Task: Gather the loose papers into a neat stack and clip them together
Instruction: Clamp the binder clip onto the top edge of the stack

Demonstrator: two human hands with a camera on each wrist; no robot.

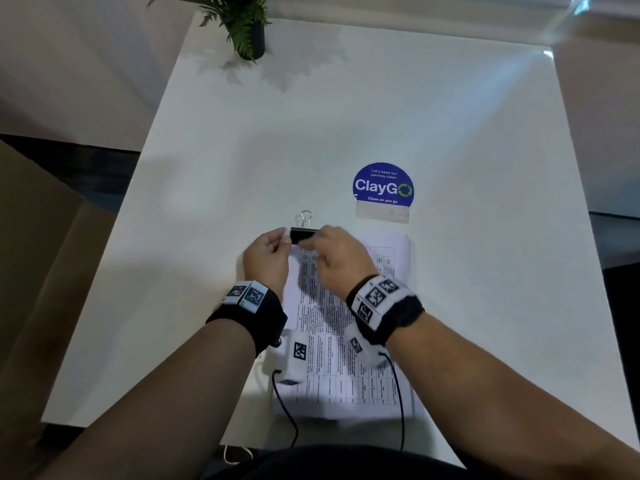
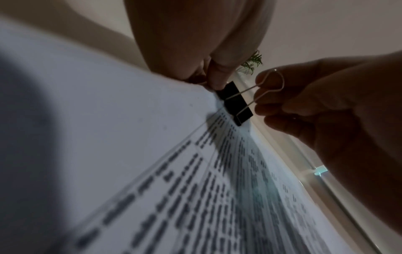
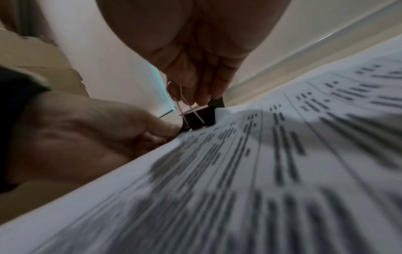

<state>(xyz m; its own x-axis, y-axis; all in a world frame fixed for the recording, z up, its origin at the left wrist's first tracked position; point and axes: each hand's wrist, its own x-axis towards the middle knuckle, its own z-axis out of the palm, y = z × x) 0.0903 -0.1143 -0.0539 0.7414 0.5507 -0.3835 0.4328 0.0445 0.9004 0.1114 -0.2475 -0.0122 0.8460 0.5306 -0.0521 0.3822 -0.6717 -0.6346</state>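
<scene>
A stack of printed papers (image 1: 332,344) lies on the white table (image 1: 467,140), squared up, near its front edge. A black binder clip (image 1: 300,234) sits on the stack's far left corner. One of its wire handles stands out past the far edge. My left hand (image 1: 284,239) pinches the paper corner right beside the clip. In the left wrist view its fingertips (image 2: 214,82) touch the clip (image 2: 236,103). My right hand (image 1: 311,242) grips the clip from the right. In the right wrist view its fingers (image 3: 200,96) hold the wire handle above the clip's black body (image 3: 202,118).
A round blue ClayGo sticker (image 1: 383,187) is on the table just beyond the papers. A potted fern (image 1: 247,29) stands at the far left corner. Brown cardboard (image 1: 41,244) lies off the table's left side. Thin black cables hang from both wrists over the papers.
</scene>
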